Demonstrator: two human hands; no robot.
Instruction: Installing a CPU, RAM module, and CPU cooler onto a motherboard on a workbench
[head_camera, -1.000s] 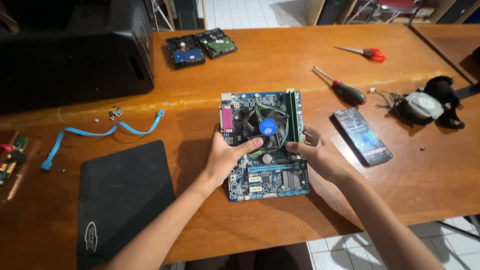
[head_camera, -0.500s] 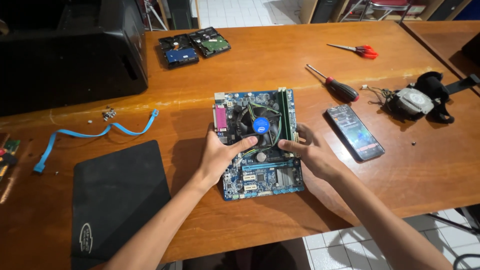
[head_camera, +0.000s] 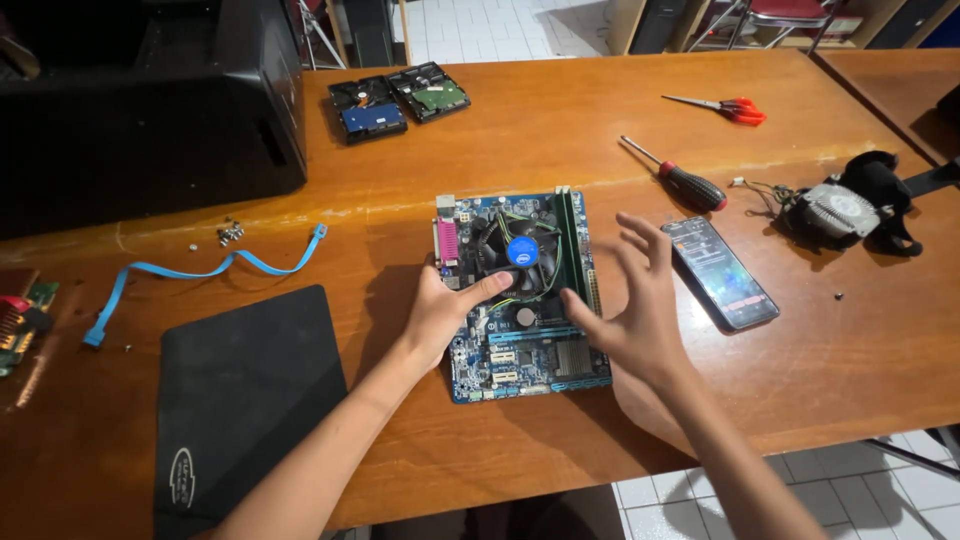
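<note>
Motherboard (head_camera: 520, 295) lies flat on the wooden table (head_camera: 560, 140), near the middle of the front edge. Long axis runs front to back, slightly skewed; the port side faces left, the fan cooler (head_camera: 522, 250) sits toward the far end. Left hand (head_camera: 440, 310) rests on the board's left edge, thumb reaching toward the cooler, not clenched. Right hand (head_camera: 630, 300) hovers above the right side, fingers spread wide, holding nothing. Phone (head_camera: 718, 272) just right of it.

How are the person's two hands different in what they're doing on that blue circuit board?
The left hand rests on the circuit board, thumb beside the round cooling fan; the right hand hovers with fingers spread. The left hand is at the board's left edge, the right hand above its right edge. Both are bare and hold nothing.
</note>
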